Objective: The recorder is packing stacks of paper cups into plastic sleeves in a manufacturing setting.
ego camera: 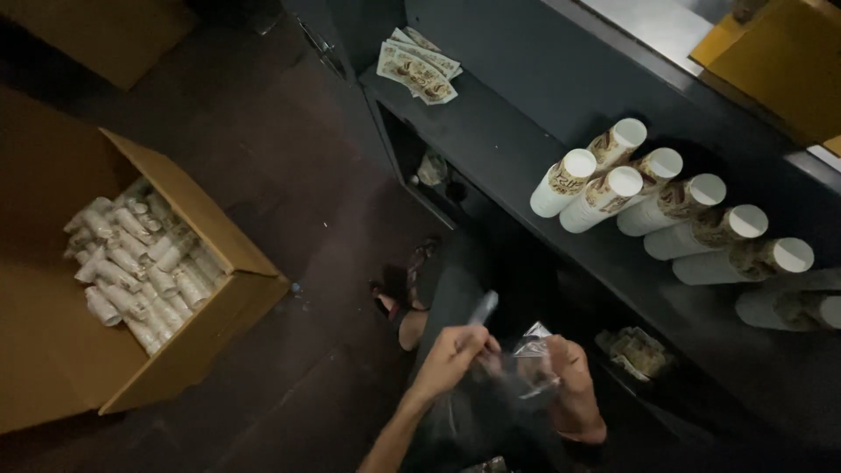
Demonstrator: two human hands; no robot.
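Together, left hand and right hand grip clear plastic wrap between them.

open brown carton left, clear wrapper in hands

Left of hands: bare dark floor, open passage up to the cardboard box.
Right of hands: shelf edge close by.
Above right: stacked paper cups crowd the shelf.
Below right: small packets.

Cardboard box of wrapped cups, cup stacks along shelf
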